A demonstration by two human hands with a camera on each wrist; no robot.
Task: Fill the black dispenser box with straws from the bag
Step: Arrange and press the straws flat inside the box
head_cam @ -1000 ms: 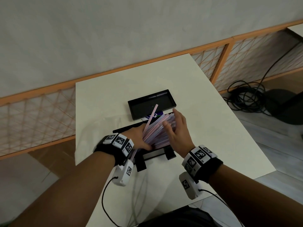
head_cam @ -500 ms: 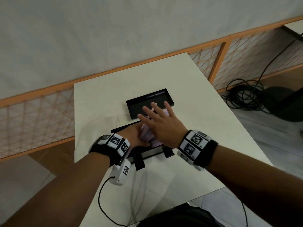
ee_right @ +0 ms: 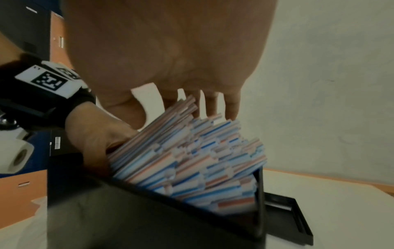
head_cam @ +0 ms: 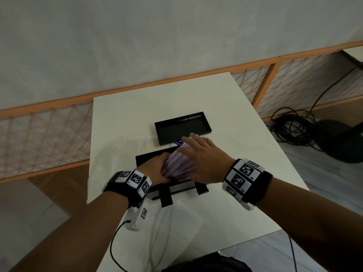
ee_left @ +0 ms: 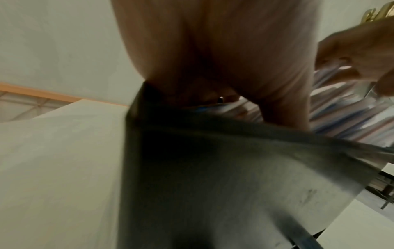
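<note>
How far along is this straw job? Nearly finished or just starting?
Well along, it seems. A heap of striped straws already sits in the black dispenser box, piled above its rim. In hand: the right hand lies flat on the heap while the left hand holds its end. Left: levelling them; the lid lies off behind.

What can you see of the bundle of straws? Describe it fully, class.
The straws form a thick bundle of thin white tubes with red and blue stripes, apparently plastic. They lie tilted in the open black dispenser box, ends uneven. The left hand holds one end; the right hand lies flat on top, fingers straight.
</note>
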